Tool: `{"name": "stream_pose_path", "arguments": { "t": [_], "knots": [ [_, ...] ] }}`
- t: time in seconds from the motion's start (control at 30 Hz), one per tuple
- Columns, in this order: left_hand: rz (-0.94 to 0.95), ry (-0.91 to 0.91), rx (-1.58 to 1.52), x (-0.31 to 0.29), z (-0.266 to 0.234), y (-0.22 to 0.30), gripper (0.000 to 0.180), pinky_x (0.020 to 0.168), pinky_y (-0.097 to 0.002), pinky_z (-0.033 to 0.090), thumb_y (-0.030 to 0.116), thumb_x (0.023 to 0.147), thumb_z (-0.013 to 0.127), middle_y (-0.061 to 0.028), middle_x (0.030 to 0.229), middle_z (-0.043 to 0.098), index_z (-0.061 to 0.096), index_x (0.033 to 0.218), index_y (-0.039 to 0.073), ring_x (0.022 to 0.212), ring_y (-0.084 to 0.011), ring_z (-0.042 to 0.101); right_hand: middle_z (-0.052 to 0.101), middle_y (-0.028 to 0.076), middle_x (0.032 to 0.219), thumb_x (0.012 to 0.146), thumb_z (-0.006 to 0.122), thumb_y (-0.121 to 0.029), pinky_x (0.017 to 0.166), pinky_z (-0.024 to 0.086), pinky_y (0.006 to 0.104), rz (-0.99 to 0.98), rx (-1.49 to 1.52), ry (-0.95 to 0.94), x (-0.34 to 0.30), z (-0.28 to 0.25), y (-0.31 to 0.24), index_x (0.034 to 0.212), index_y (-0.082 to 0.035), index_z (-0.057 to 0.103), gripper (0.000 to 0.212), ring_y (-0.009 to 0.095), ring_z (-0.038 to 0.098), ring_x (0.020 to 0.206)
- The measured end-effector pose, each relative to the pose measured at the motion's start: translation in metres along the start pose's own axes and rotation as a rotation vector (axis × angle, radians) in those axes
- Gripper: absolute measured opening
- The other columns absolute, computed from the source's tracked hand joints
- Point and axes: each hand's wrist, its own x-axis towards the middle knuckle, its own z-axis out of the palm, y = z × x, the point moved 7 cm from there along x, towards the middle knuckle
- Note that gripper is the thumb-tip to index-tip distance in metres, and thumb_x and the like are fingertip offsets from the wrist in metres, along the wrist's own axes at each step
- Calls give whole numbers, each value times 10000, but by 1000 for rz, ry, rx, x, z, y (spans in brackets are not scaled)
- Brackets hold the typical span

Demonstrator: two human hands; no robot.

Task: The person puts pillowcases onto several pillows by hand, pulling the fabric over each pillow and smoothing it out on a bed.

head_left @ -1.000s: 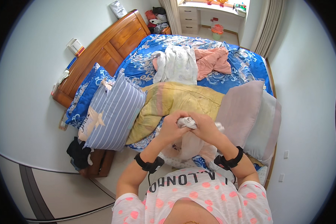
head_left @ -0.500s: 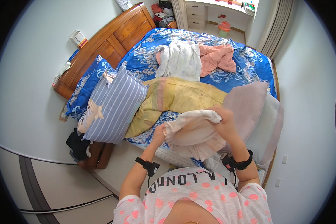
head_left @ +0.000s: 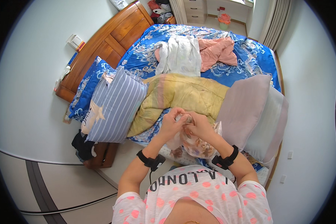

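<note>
**Patterned cloth (head_left: pixel 198 146) bunched at its top**

The cloth hangs at mid-view, in front of the near edge of the bed (head_left: pixel 254 62); whether the two touch, I cannot tell. The left hand (head_left: pixel 171 124) is closed on the gathered top from the 9 o'clock side, the right hand (head_left: pixel 201 127) from the 3 o'clock side, fingers nearly meeting. This two-sided pinch probably keeps the folds together while the looser part drops free toward 5 o'clock.

Taking the cloth as the dial's centre, the yellow quilt (head_left: pixel 188 91) lies near 12, the striped pillow (head_left: pixel 119 108) at 10, seemingly propped by the blue pillow (head_left: pixel 85 89) behind it. Mauve bedding (head_left: pixel 244 106) sits at 2. Beyond the quilt, white fabric (head_left: pixel 180 56) and pink fabric (head_left: pixel 219 53) lie side by side, a spot that likely keeps them out of the hands' way.
</note>
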Motion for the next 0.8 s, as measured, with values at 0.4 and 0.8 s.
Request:
{"name": "stream_pose_path", "arguments": {
  "t": [0.4, 0.8],
  "knots": [
    [-134, 73, 178, -54, 13, -89, 278, 757, -322, 513, -2, 840, 602, -114, 949, 705, 655, 1113, 9, 842, -207, 669, 637, 82, 836, 880, 561, 31, 720, 489, 280, -191, 76, 115, 10, -5, 12, 1033, 11, 618, 165, 150, 616, 779],
    [-153, 358, -147, -13, -23, -101, 199, 826, -251, 464, 147, 1039, 437, -43, 966, 653, 575, 1065, 6, 891, -97, 575, 627, 179, 843, 831, 677, -143, 685, 473, 406, 27, -129, 154, 12, -3, 39, 987, -37, 575, 214, 378, 603, 763]
  ]
}}
